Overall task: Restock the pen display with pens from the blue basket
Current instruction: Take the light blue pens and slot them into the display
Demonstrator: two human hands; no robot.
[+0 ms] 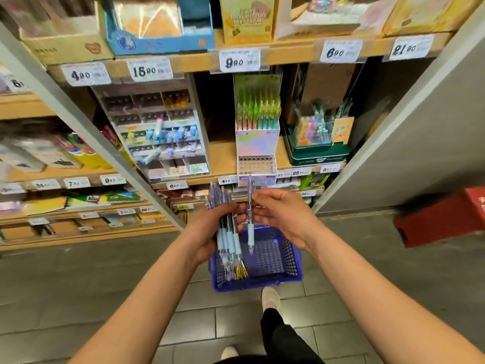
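Head-worn camera looks forward and down, close before the pen display [256, 146].

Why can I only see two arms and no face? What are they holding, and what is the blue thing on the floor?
The camera sits on the person's head and looks forward and down. So you see what they see: their own arms, never their face. There is no machine here; the grips are just two bare hands. The left hand holds a bunch of pens, tips pointing down. The right hand pinches one single pen, upright with its tip down. The blue thing is a basket standing on the floor tiles below the hands. In front is a shop shelf with price tags. On it stands a pastel pen display. Its top row is full of green and pink pens, and its lower row shows empty holes. That is probably where these pens will go.
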